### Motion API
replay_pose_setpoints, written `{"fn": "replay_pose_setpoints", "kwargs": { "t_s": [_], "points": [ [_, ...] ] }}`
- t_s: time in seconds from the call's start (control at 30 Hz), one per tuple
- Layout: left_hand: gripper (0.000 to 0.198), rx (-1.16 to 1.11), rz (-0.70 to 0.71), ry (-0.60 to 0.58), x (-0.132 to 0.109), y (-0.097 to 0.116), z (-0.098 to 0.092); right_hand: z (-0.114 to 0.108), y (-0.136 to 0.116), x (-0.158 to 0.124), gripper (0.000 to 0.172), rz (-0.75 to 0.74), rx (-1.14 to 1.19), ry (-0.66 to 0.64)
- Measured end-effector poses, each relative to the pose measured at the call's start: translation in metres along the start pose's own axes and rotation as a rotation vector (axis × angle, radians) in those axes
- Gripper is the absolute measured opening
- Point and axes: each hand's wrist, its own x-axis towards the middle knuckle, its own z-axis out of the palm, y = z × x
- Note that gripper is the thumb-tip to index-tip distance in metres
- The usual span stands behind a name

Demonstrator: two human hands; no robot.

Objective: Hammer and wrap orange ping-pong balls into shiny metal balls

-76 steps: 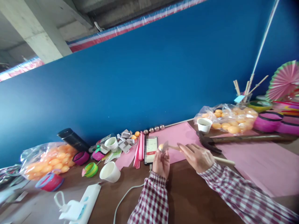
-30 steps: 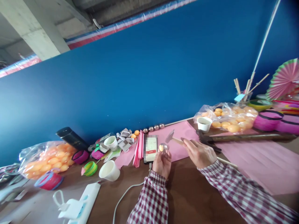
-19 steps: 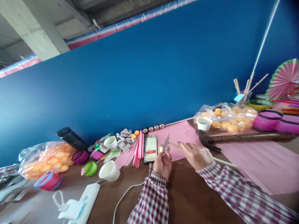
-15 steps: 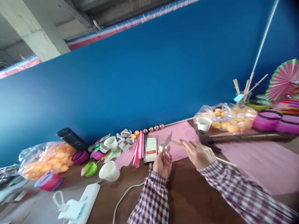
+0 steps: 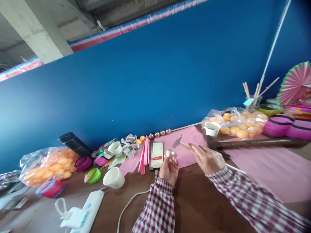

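Observation:
My left hand (image 5: 169, 172) grips a shiny silver ball (image 5: 171, 153) at the fingertips; a pale yellow patch shows on its left side. My right hand (image 5: 209, 159) is closed around the light wooden handle of a small hammer (image 5: 177, 141). Its grey head is up and to the right of the ball, apart from it, and the handle's far end sticks out behind my wrist. Just beyond my left hand lies a phone (image 5: 156, 155) with a lit screen, on the edge of a pink sheet (image 5: 188, 137).
Several silver balls (image 5: 162, 133) line the wall. A large hammer (image 5: 255, 142) lies at right, near a white cup (image 5: 212, 129) and a bag of orange balls (image 5: 240, 124). At left are another bag (image 5: 48, 166), a paper cup (image 5: 113, 178) and a power strip (image 5: 91, 208).
The small hammer's head has lifted away from the ball, with my right hand shifting slightly right. My left hand stays nearly in place, holding the ball.

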Motion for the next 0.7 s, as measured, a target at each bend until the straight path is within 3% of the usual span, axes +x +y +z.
{"fn": "replay_pose_setpoints", "kwargs": {
  "t_s": [0.37,0.7],
  "points": [
    [0.017,0.074,0.043,0.017,-0.0014,-0.0017,0.0003,-0.0011,0.0010,0.0001,0.027,-0.021,-0.006,-0.049],
    [0.031,0.096,0.098,-0.089,-0.0016,-0.0041,-0.0033,-0.0008,-0.0010,0.0001,0.026,-0.037,-0.023,-0.041]
  ]
}}
